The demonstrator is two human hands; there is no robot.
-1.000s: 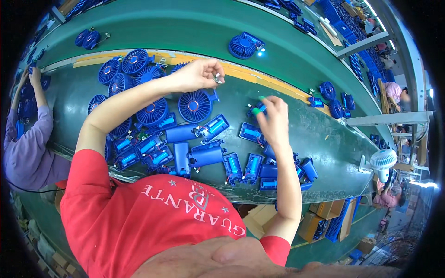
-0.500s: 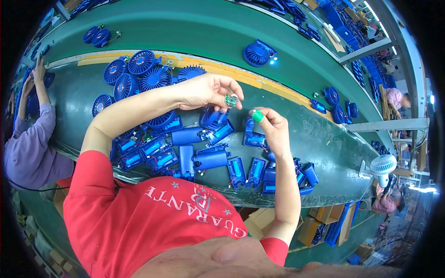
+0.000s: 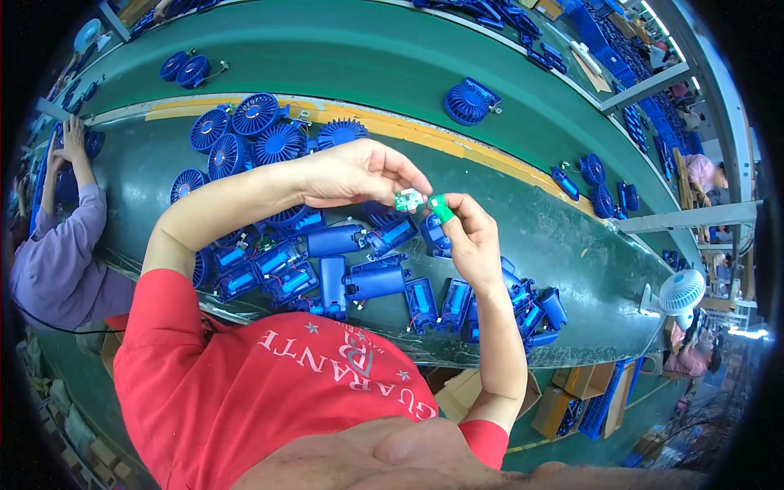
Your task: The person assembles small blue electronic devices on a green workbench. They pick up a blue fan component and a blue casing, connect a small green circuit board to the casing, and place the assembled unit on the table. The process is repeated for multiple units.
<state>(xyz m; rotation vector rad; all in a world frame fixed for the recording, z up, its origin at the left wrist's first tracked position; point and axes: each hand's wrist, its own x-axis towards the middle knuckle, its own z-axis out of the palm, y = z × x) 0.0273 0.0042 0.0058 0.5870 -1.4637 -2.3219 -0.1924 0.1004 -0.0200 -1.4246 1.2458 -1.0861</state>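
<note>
My left hand (image 3: 359,171) pinches a small green circuit board (image 3: 408,198) between thumb and fingers above the green conveyor belt (image 3: 572,245). My right hand (image 3: 472,237) meets it from the right, its fingertips closed on a small bright green piece (image 3: 441,209) that touches the board's edge. Both hands hover over a pile of blue fan handle housings (image 3: 371,282) lying on the belt in front of my red shirt (image 3: 269,384).
Round blue fan grilles (image 3: 257,135) lie in a cluster at the back left, and one more blue fan head (image 3: 469,100) sits farther back. A person in a lilac sleeve (image 3: 61,253) works at the left. A white desk fan (image 3: 680,292) and cardboard boxes (image 3: 572,392) stand at the right.
My left hand came back from the grilles holding the circuit board. My right hand rose from the housings, and the two hands have met above the pile.
</note>
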